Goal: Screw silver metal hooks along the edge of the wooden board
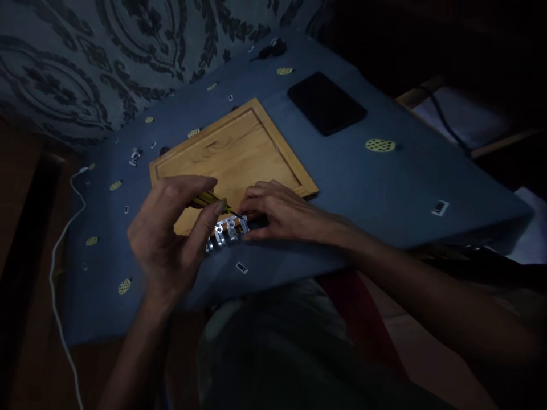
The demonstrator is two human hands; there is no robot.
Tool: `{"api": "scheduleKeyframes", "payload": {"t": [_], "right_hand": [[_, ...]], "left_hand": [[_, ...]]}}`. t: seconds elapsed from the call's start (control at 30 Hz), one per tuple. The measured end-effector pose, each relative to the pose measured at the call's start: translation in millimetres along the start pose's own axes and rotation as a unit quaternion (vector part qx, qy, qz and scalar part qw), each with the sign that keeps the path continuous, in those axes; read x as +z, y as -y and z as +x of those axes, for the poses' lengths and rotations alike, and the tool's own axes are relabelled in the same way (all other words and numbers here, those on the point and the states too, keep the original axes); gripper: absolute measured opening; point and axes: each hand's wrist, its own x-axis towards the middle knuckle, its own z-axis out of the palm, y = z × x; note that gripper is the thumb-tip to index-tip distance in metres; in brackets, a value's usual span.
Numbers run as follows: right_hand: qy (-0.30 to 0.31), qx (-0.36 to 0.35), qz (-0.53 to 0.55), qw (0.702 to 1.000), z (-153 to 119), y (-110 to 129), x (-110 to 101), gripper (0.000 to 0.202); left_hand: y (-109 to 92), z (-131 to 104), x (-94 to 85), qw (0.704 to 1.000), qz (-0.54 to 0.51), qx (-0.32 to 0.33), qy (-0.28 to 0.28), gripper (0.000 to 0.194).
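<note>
A small yellow-and-black screwdriver (208, 198) is held between the thumb and fingers of my left hand (171, 233). Its thin tip points down and right, onto a shiny metal part (232, 228) with several curved pieces. That part lies at the near edge of a wooden board (222, 154). My right hand (277, 212) closes round the right end of the metal part, fingers on its far side and thumb on its near side. Whether the tip sits in a screw is too small to tell.
A black phone or tablet (327, 103) lies right of the board on the blue tablecloth (342, 188). Dark keys or a similar item (273, 49) lie at the back. A small metal piece (135, 156) and a white cable (53, 256) are at the left.
</note>
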Motion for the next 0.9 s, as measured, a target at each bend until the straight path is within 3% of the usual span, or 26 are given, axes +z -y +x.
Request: {"api": "scheduleKeyframes", "payload": {"t": [0.17, 0.33, 0.73, 0.83, 0.9], "right_hand": [[0.001, 0.001, 0.004, 1.0, 0.5, 1.9, -1.7, 0.035], [0.002, 0.001, 0.005, 1.0, -0.6, 0.9, -2.3, 0.034], [-0.004, 0.0, 0.017, 1.0, -0.4, -1.4, -0.3, 0.039], [-0.006, 0.001, 0.016, 1.0, -0.7, -1.4, -0.1, 0.039], [-0.006, -0.002, 0.015, 1.0, -1.2, -2.3, 0.4, 0.038]], "left_hand": [[1.0, 4.0, 2.4, 0.999, 0.02, 0.016, -0.025, 0.02], [1.0, 3.1, 3.4, 0.999, -0.026, 0.001, -0.043, 0.036], [5.8, 10.2, -6.2, 0.993, -0.109, -0.022, 0.04, 0.028], [4.1, 12.3, -3.7, 0.992, -0.126, -0.02, 0.014, 0.027], [3.5, 14.2, -4.0, 0.99, -0.134, -0.019, -0.031, 0.026]]}}
